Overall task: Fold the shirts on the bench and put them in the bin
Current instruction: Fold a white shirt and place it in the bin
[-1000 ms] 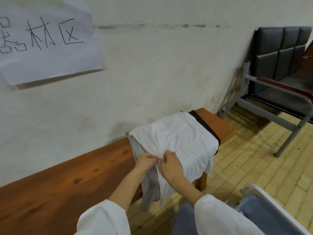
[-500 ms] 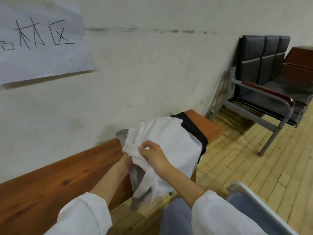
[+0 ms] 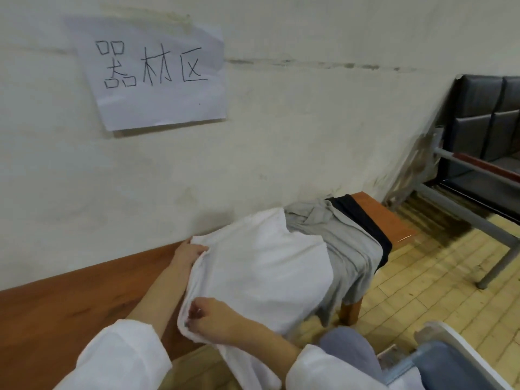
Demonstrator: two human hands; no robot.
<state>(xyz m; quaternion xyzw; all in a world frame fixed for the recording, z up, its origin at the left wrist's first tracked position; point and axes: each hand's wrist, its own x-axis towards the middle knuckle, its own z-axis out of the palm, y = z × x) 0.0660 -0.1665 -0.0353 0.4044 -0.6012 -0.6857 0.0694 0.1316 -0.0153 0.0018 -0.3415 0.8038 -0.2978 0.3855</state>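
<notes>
left hand [image 3: 187, 253] and right hand [image 3: 215, 319] fingers pinch the white shirt [image 3: 261, 266] along its edge.

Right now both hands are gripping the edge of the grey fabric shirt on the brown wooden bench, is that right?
Not quite. The head view shows the left hand and right hand gripping the edge of the white fabric shirt on the brown wooden bench; the grey fabric shirt lies partly under it.

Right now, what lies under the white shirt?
A grey shirt pokes out beneath the white cloth shirt, with a black garment under that, on the brown wooden bench. Anything else beneath the white fabric is covered.
</notes>
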